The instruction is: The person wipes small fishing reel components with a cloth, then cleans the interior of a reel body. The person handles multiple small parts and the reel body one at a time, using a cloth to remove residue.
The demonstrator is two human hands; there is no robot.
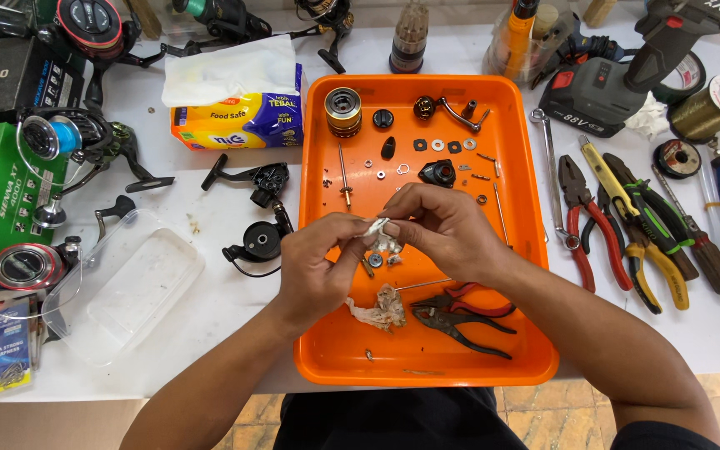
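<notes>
In the head view, both hands meet over the middle of an orange tray (535, 250) that sits on a white worktop (227, 300). The left hand (318, 267) and the right hand (443, 229) have their fingers closed from either side on a small part wrapped in a scrap of white tissue (379, 227). The scrap is crumpled and pale, pinched between thumbs and forefingers, and the part inside is mostly hidden; only a bit of greyish metal shows just below it. It is held above the tray floor, not resting on it.

Beneath the hands lies a dirty wad of tissue (383, 310), stained brown, and just beside it red-handled pliers (460, 315). Farther up the tray are a gold spool (342, 111), a crank handle (452, 111), and scattered washers and screws, well apart from the hands. Left of the tray, on the worktop, lie a black reel body (262, 208) and a clear plastic lid (127, 287). To the right lies a row of pliers and cutters (627, 225).
</notes>
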